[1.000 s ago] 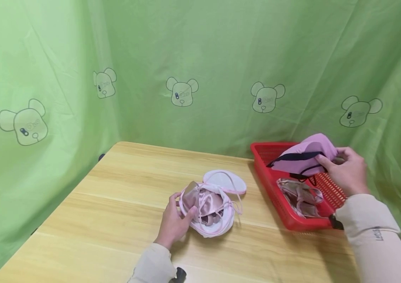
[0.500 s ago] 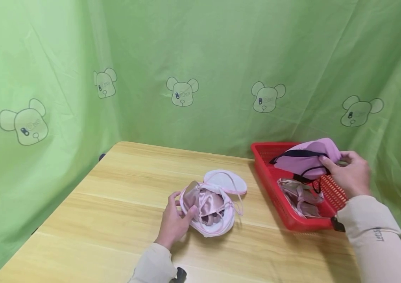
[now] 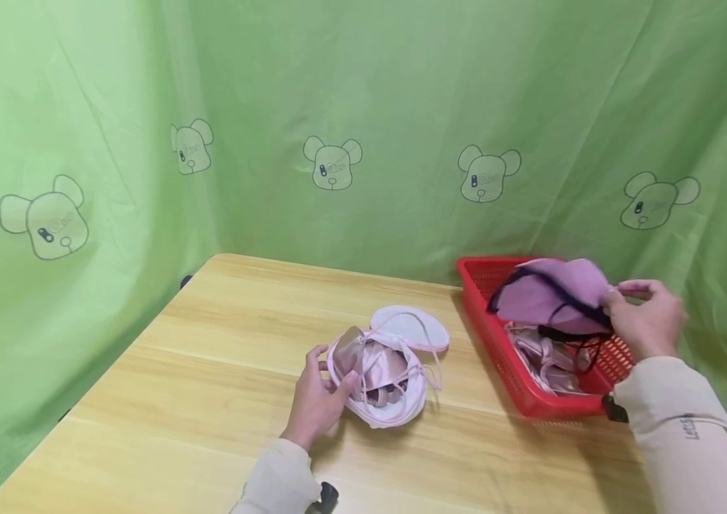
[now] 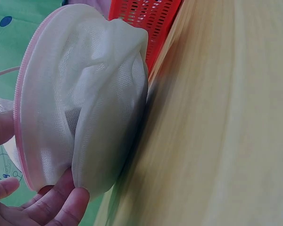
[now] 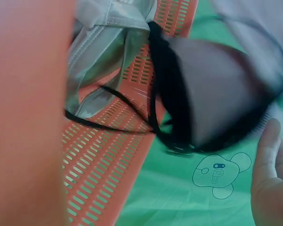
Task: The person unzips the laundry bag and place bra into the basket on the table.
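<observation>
On the table, a white mesh laundry bag (image 3: 411, 410) with a pink zip is unzipped, its round lid (image 3: 411, 327) folded back. Shiny dusty-pink bra cups (image 3: 381, 365) show inside it. My left hand (image 3: 314, 403) grips the bag's left side, thumb at the rim and fingers along the outer mesh (image 4: 49, 103). Over the red basket (image 3: 511, 378), my right hand (image 3: 648, 318) pinches the edge of a purple bra (image 3: 530, 300) with black trim and thin black straps. The purple bra looks blurred in the right wrist view. Beneath it, another dusty-pink satin bra (image 3: 549, 357) lies in the basket.
The wooden table (image 3: 209, 357) extends to the left of the bag. A green curtain (image 3: 402, 86) with bear-head prints hangs behind the table and along both sides. Slotted walls of the basket (image 5: 104, 169) show in the right wrist view.
My right hand has shifted slightly right and down, and the purple bra has sunk lower over the basket and turned. My left hand and the laundry bag stay in place.
</observation>
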The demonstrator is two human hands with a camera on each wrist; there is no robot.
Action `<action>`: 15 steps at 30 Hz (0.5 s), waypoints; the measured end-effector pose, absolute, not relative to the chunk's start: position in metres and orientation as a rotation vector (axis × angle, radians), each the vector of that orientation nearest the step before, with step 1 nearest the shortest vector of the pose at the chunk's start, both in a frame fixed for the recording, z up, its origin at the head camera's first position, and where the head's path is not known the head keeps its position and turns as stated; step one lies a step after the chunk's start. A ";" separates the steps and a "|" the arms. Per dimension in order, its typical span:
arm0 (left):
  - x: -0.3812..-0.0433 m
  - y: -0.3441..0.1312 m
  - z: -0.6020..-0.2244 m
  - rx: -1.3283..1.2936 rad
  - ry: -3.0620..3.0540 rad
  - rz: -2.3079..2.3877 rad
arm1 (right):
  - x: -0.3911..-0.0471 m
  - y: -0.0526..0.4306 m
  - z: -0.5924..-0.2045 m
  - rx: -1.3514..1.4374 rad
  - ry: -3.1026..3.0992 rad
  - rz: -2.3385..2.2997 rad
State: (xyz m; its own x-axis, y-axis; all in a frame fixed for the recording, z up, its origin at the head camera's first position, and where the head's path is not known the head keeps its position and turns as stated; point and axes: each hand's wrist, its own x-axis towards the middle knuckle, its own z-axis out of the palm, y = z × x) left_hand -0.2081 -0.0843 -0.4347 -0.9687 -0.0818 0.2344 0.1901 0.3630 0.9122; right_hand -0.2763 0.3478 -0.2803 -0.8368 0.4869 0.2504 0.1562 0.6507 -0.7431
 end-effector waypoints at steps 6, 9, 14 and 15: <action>-0.209 -0.084 -0.433 -0.087 -2.385 -1.651 | -0.275 0.347 -0.279 -0.524 -2.421 1.058; -0.209 -0.084 -0.433 -0.084 -2.388 -1.652 | -0.275 0.347 -0.279 -0.516 -2.442 1.058; -0.208 -0.085 -0.432 -0.084 -2.389 -1.664 | -0.275 0.343 -0.279 -0.482 -2.461 1.055; -0.208 -0.085 -0.432 -0.084 -2.388 -1.666 | -0.274 0.341 -0.279 -0.474 -2.464 1.048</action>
